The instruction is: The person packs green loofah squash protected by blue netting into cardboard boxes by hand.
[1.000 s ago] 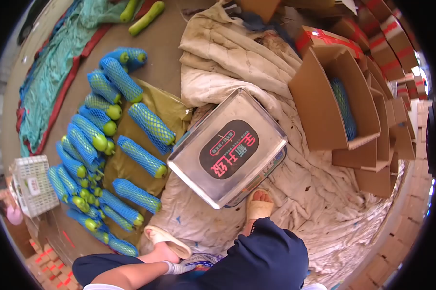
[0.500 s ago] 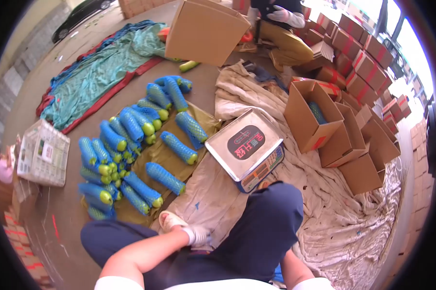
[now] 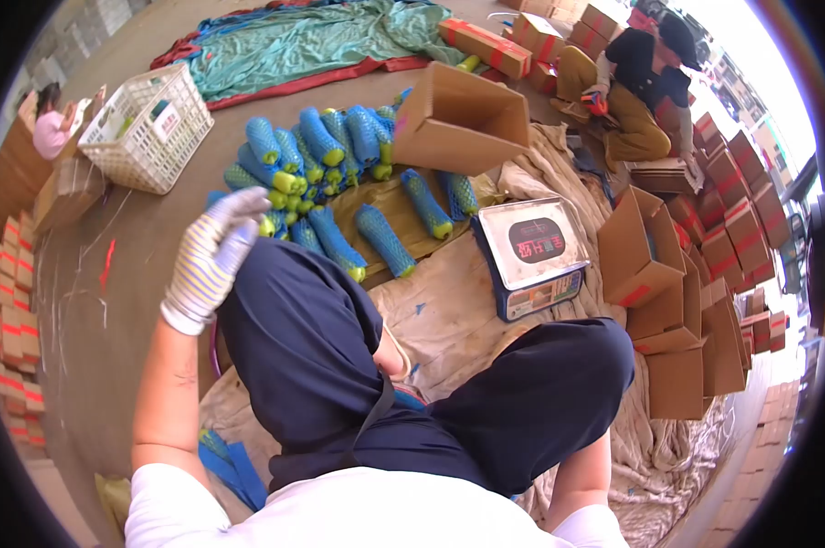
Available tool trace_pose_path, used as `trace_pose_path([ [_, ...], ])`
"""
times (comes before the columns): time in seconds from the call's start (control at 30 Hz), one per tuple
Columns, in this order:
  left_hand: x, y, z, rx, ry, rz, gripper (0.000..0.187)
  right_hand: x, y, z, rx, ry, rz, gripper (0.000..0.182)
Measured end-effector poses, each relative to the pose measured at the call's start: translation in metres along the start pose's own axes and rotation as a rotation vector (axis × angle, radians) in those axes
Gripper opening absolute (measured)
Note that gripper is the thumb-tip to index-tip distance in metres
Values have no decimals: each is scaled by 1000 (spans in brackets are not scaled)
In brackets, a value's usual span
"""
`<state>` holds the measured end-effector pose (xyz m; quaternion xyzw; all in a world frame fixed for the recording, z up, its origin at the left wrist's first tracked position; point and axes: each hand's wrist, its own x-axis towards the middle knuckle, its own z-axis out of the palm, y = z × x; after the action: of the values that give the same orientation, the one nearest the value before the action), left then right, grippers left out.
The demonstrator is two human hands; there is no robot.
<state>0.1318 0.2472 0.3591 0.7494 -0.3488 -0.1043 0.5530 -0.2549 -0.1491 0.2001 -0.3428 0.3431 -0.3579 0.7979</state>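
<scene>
My left hand [image 3: 213, 258], in a striped white work glove, is raised beside my left knee. Its fingers are stretched out, the thumb stands apart, and nothing is in it. Beyond the fingertips lies a heap of long green vegetables [image 3: 319, 139] in blue foam net sleeves, some on a tan cloth [image 3: 362, 196]. My right forearm [image 3: 581, 475] runs down behind my right knee, which hides the hand. A digital scale [image 3: 533, 239] with a flat metal pan stands in front of my knees. Behind it, an open cardboard box [image 3: 458, 128] overlaps the vegetables' far right end.
Several open cardboard boxes [image 3: 645, 260] stand on the right, with taped cartons [image 3: 737, 196] stacked behind. A co-worker [image 3: 627, 100] sits at the upper right. At the left is a white plastic crate [image 3: 152, 128]. Loose blue net sleeves [image 3: 234, 470] lie beside my left hip.
My left hand has come up from near my foot to the left of my knee. The open cardboard box has come nearer the scale and turned its opening up. My view has shifted.
</scene>
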Motion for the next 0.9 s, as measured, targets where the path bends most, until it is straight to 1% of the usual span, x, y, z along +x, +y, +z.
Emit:
trace_pose_path([
  [0.03,-3,-19,-15,-61,97,19,38,5,4,-4,-29,0,48,44],
  [0.1,-10,-43,-35,-185,260,-108,39,15,16,-13,-87,12,150,44],
  [0.13,-12,-54,-40,-184,271,-116,39,21,25,-18,-122,21,214,43],
  [0.2,-12,-77,-43,-394,391,-180,34,35,41,-29,-202,29,346,43],
  [0.27,-13,-103,-40,-401,400,-237,34,52,51,-34,-302,28,464,42],
  [0.3,-11,-111,-34,-410,404,-279,35,62,54,-33,-352,18,514,42],
  [0.33,-9,-109,-24,-346,415,-334,36,74,54,-30,-413,7,559,41],
  [0.37,-6,-117,-18,-351,398,-331,36,88,51,-25,-474,-13,592,41],
  [0.4,-3,-130,-15,-332,389,-397,37,105,44,-13,-578,-59,566,41],
  [0.43,0,-143,-12,-311,381,-464,37,122,39,1,-716,-126,488,40],
  [0.47,3,-155,-8,-310,363,-465,37,147,32,21,-865,-207,346,40],
  [0.5,7,-168,-4,-312,349,-512,37,177,17,45,-1393,-358,-284,50],
  [0.53,10,-180,0,-311,339,-560,37,192,-4,88,-1460,-326,-492,57],
  [0.57,15,-192,3,-306,312,-605,38,229,-8,106,-1444,-252,-610,64],
  [0.6,19,-201,9,-297,300,-646,38,253,-20,139,-1546,-275,-809,71],
  [0.63,24,-209,15,-288,292,-688,38,283,-25,164,-1613,-267,-879,81],
  [0.67,28,-213,22,-248,275,-683,38,311,-29,191,-1676,-246,-896,89],
  [0.7,30,-225,27,-251,263,-695,37,354,-26,202,-1778,-186,-933,92],
  [0.73,34,-228,32,-213,242,-700,37,377,-28,219,-1947,-142,-902,97],
  [0.77,37,-229,38,-173,221,-708,37,400,-22,226,-2028,-100,-847,89],
  [0.83,39,-242,47,-169,233,-746,37,425,-14,244,-2310,-240,-555,74],
  [0.87,41,-247,51,-179,234,-773,37,423,-7,253,-2483,-402,-576,51],
  [0.9,40,-252,54,-193,235,-802,37,425,-2,257,-2495,-440,-562,51],
])
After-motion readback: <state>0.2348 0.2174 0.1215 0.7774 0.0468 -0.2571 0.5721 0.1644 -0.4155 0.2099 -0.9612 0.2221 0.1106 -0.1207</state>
